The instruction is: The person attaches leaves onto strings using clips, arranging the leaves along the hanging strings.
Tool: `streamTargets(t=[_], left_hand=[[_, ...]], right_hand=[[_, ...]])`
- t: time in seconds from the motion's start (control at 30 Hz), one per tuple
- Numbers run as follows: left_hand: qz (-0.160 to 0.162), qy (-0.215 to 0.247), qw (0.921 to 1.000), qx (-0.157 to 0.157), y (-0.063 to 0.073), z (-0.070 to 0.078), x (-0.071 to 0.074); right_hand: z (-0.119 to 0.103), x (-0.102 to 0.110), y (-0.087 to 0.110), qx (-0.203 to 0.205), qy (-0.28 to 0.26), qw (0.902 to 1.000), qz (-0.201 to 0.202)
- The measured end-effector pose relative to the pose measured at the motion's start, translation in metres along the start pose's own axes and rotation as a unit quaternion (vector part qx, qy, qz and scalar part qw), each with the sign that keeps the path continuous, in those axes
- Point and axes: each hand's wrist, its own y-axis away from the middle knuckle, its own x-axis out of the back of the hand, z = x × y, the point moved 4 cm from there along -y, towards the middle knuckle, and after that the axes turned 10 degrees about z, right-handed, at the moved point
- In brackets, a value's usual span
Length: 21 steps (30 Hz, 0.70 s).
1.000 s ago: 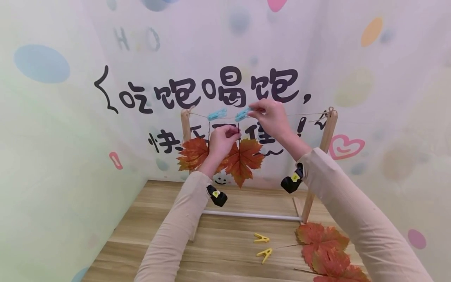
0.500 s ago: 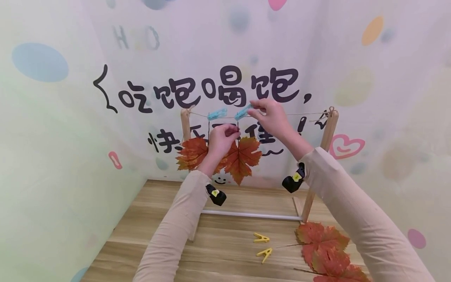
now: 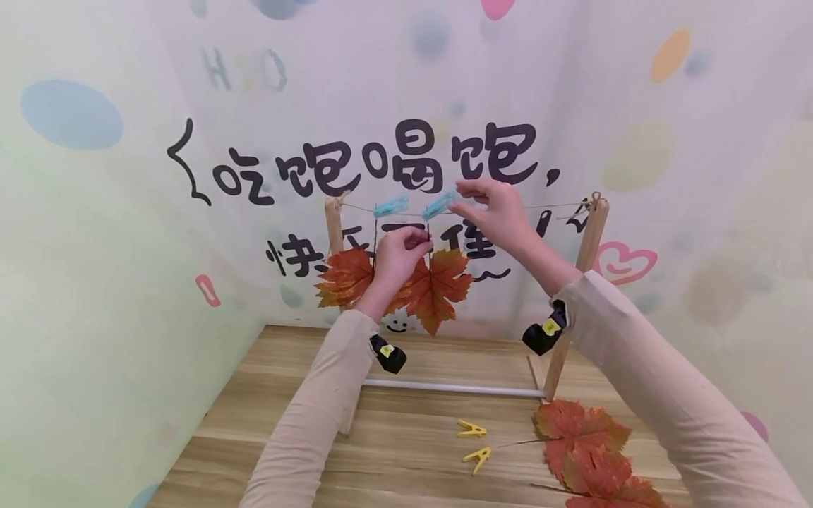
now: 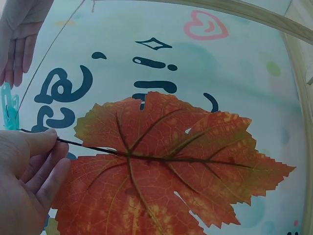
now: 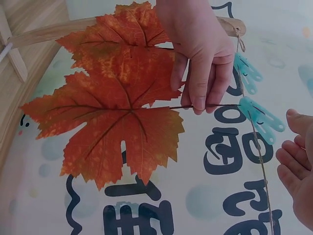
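Note:
My left hand [image 3: 399,255] pinches the dark stem of an orange-red maple leaf [image 3: 438,286] between thumb and fingertips, just below the string. A blue clothespin [image 3: 438,205] clips that stem's top to the twine [image 5: 264,181]. Right of this clothespin, my right hand [image 3: 498,212] stands with thumb and fingers spread; in the right wrist view a gap separates it from the clothespin's handles. Another maple leaf [image 3: 346,276] hangs to the left from a second blue clothespin [image 3: 391,206], partly hidden behind the left hand.
The twine runs between two wooden posts [image 3: 591,233], joined low down by a white rod [image 3: 451,387]. On the wooden table [image 3: 254,395] lie two yellow clothespins [image 3: 478,458] and several maple leaves [image 3: 581,437] at the right. A printed cloth hangs behind.
My right thumb and fingers have come off the handles of the second blue clothespin and drawn slightly right. The left hand keeps its pinch on the stem.

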Motion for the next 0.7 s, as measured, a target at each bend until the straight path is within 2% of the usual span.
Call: streamTargets(t=[0.2, 0.5, 0.7], left_hand=[[0.005, 0.012, 0.9999, 0.0, 0.001, -0.001, 0.004], [0.019, 0.017, 0.9997, -0.005, 0.002, -0.001, 0.009], [0.025, 0.036, 0.999, -0.012, 0.003, 0.0, 0.015]], right_hand=[[0.002, 0.008, 0.008, 0.008, 0.001, 1.0, -0.006], [0.01, 0.023, 0.021, 0.019, 0.02, 0.9996, 0.007], [0.016, 0.03, 0.031, 0.01, 0.039, 0.9992, -0.002]])
